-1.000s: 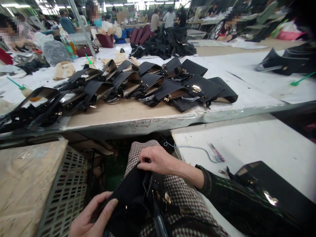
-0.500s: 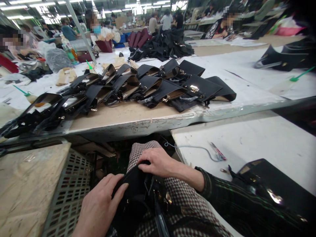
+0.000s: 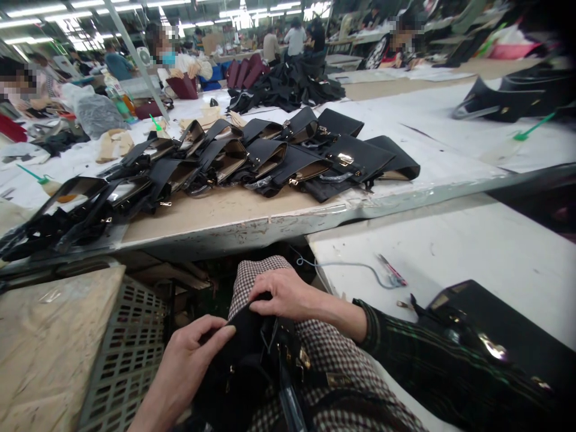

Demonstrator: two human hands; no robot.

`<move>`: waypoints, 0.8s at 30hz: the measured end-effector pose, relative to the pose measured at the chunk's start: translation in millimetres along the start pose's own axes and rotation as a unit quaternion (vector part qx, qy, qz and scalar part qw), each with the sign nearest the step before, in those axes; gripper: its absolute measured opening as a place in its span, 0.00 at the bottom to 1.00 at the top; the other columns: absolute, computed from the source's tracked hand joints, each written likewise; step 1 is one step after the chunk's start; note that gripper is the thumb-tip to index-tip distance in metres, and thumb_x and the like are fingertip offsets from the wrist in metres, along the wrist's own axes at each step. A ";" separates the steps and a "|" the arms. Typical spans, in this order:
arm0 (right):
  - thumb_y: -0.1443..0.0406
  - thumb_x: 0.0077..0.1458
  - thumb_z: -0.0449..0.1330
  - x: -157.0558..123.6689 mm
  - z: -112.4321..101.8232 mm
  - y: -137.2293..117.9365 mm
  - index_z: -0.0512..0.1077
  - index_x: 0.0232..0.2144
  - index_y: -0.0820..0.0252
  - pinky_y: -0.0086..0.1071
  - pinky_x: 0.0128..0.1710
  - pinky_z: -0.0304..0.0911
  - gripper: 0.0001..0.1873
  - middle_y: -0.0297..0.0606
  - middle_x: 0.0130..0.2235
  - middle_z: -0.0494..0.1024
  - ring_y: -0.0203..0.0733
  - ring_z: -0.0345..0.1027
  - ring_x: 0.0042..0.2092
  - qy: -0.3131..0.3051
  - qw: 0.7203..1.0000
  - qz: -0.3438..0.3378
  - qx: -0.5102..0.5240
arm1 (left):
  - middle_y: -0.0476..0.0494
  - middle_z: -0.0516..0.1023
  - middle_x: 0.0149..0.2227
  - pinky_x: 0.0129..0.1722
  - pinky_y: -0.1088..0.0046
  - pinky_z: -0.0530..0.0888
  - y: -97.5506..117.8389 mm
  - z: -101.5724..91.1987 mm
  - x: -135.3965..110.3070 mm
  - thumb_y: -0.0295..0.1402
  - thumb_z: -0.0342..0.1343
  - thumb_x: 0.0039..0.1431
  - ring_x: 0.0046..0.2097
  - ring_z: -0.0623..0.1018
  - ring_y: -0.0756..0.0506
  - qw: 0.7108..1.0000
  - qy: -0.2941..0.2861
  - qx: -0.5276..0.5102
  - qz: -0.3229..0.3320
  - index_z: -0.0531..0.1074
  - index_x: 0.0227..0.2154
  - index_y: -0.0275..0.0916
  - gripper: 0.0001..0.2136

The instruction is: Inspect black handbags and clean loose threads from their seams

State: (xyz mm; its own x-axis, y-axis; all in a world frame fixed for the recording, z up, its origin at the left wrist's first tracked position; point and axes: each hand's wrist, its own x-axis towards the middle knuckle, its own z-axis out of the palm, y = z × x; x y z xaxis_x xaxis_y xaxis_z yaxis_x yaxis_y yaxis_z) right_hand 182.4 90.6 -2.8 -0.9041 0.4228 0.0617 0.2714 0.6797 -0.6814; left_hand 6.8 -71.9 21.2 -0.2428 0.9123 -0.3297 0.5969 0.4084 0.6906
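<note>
Black bag point(image 3: 238, 348): its edge sits pinched in left fingers point(image 3: 207, 326) and, farther along, right fingers point(image 3: 265, 285).

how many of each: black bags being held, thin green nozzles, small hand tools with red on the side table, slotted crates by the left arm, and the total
Held black bag: 1
Thin green nozzles: 3
Small hand tool with red: 1
Slotted crate: 1
Total: 6

Gap between crate point(image 3: 128, 339) and lap point(image 3: 265, 264)
</note>
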 end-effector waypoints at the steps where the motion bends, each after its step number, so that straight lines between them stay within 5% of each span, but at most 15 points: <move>1: 0.62 0.53 0.62 0.4 0.9 -0.7 0.80 0.35 0.52 0.30 0.39 0.59 0.08 0.31 0.37 0.82 0.39 0.73 0.41 0.000 1.000 -0.001 -0.005 | 0.51 0.82 0.36 0.39 0.76 0.70 4.4 -1.4 2.0 0.47 0.53 0.62 0.39 0.78 0.45 1.000 -0.009 0.012 0.005 0.79 0.37 0.44 0.14; 8: 0.62 0.54 0.61 -1.4 1.0 -2.1 0.80 0.36 0.53 0.29 0.40 0.58 0.09 0.31 0.37 0.81 0.38 0.73 0.41 -0.009 1.000 -0.014 -0.009 | 0.48 0.81 0.33 0.36 0.75 0.68 26.5 -4.1 9.9 0.39 0.47 0.63 0.37 0.79 0.44 0.991 -0.032 0.122 0.039 0.79 0.33 0.46 0.14; 15: 0.62 0.54 0.61 0.5 -0.9 -0.3 0.81 0.36 0.52 0.29 0.40 0.60 0.09 0.31 0.38 0.82 0.39 0.73 0.42 -0.041 0.999 -0.012 0.010 | 0.49 0.75 0.31 0.35 0.75 0.67 -18.3 -13.3 -23.0 0.44 0.45 0.64 0.36 0.76 0.46 0.996 -0.035 0.071 -0.026 0.76 0.28 0.42 0.18; 20: 0.62 0.54 0.61 3.0 0.8 -2.0 0.81 0.35 0.53 0.29 0.41 0.60 0.09 0.31 0.38 0.82 0.40 0.73 0.42 -0.039 0.999 -0.003 0.017 | 0.48 0.78 0.36 0.33 0.75 0.71 -53.2 -15.3 -55.6 0.45 0.51 0.59 0.36 0.76 0.45 0.995 0.007 -0.052 -0.084 0.78 0.39 0.41 0.16; 24: 0.62 0.53 0.62 3.4 -0.6 -3.8 0.81 0.35 0.53 0.29 0.40 0.60 0.08 0.31 0.38 0.81 0.40 0.73 0.42 -0.033 0.999 -0.009 0.022 | 0.46 0.80 0.43 0.47 0.71 0.72 -52.5 -24.7 -63.7 0.45 0.55 0.57 0.48 0.77 0.41 0.987 0.037 -0.118 -0.106 0.76 0.46 0.42 0.18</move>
State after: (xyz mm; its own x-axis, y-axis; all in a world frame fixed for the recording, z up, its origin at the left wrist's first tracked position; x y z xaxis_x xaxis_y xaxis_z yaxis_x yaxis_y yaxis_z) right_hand 178.5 89.8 0.4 -0.9292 0.3687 0.0264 0.2414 0.6593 -0.7120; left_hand -27.9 -150.8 21.8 -0.4030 0.8022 -0.4405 0.3346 0.5771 0.7449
